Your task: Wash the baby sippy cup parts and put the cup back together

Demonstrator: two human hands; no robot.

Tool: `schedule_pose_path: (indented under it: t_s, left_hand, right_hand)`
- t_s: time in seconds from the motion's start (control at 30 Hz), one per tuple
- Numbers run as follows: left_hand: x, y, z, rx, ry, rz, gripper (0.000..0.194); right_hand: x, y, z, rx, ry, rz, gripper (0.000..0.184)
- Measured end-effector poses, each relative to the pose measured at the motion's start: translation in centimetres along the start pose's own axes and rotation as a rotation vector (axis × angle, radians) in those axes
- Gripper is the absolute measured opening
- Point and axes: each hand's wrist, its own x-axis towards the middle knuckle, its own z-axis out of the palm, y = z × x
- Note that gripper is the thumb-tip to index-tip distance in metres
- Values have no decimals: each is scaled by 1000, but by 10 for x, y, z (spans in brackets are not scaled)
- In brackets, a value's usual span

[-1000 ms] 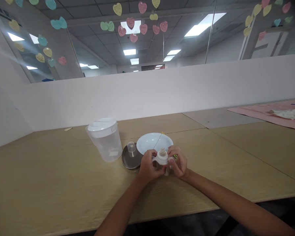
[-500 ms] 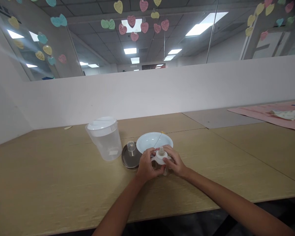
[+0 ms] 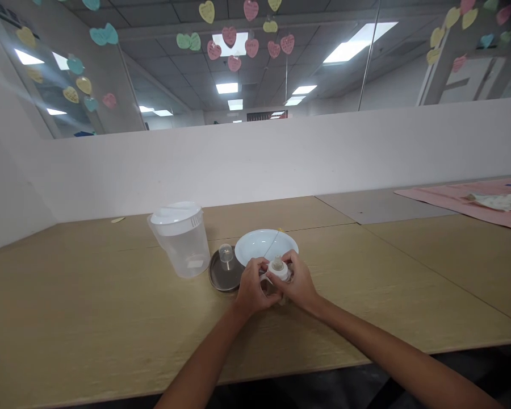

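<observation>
Both hands are wrapped around a small baby bottle [image 3: 277,269] with a white collar and a pale teat, standing on the wooden table [image 3: 111,329]. My left hand [image 3: 252,287] grips its left side. My right hand [image 3: 298,284] grips the collar from the right, fingers curled over the top. Just behind the bottle lies a white bowl [image 3: 255,245] with a thin stick resting in it. Left of the bowl a small clear cap [image 3: 226,257] stands on a round metal lid [image 3: 221,275].
A clear plastic jug [image 3: 179,238] with a white lid stands to the left. A white partition wall [image 3: 281,153] runs along the back of the table. At the far right lies a pink cloth [image 3: 464,196] with items on it.
My right hand has slid leftward over the bottle's collar, covering more of it. The left hand has stayed on the bottle. The view has shifted slightly.
</observation>
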Motion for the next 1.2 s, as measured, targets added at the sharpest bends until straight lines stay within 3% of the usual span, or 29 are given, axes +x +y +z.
schedule_pose_path:
  t_s: [0.2,0.3,0.47,0.67,0.9,1.0,1.07,1.13,1.2]
  left_hand:
    - [0,0,-1,-6,7,-31,65]
    - [1,0,-3,-9,9,-23,63]
    - [1,2,-5,-15,11,-13,62]
    - [1,3,-5,4,15,15,56]
    - [3,5,-12,102,-2,139,49]
    - [6,0,-20,48,35,208,46]
    - [8,-10,-26,13,165,125,40]
    - [11,-24,-32,67,348,-71,33]
    - [13,-39,-37,223,426,-255,30]
  right_hand:
    - [2,10,-10,81,-75,-292,31]
    - [5,10,-14,116,-131,-373,32]
    - [5,9,-14,142,-233,-371,32]
    - [4,12,-12,149,-225,-305,34]
    - [7,17,-12,82,-201,-394,35]
    - [9,20,-11,26,-197,-443,37]
    - [9,22,-11,-4,-198,-464,37]
    - [9,24,-11,-25,-195,-484,38]
    - [9,25,-11,-35,-186,-498,39]
